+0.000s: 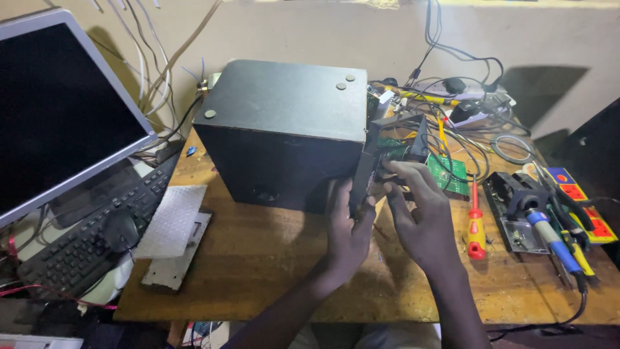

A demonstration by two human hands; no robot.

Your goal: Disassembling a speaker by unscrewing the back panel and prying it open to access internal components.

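A black speaker box point(284, 129) stands on the wooden table point(258, 258), its right side open. A black back panel point(365, 171) with a green circuit board point(394, 145) and wires hangs off that side. My left hand point(349, 226) grips the panel's lower edge against the box. My right hand point(416, 210) holds the panel from the right, fingers curled onto it near the board.
A monitor point(58, 110), black keyboard point(84, 232) and mouse point(119, 229) fill the left. Bubble wrap point(171, 220) lies on a grey plate. To the right lie a red-yellow screwdriver point(476, 229), a second green board point(449, 174), a soldering iron stand point(516, 200), pliers and tangled cables.
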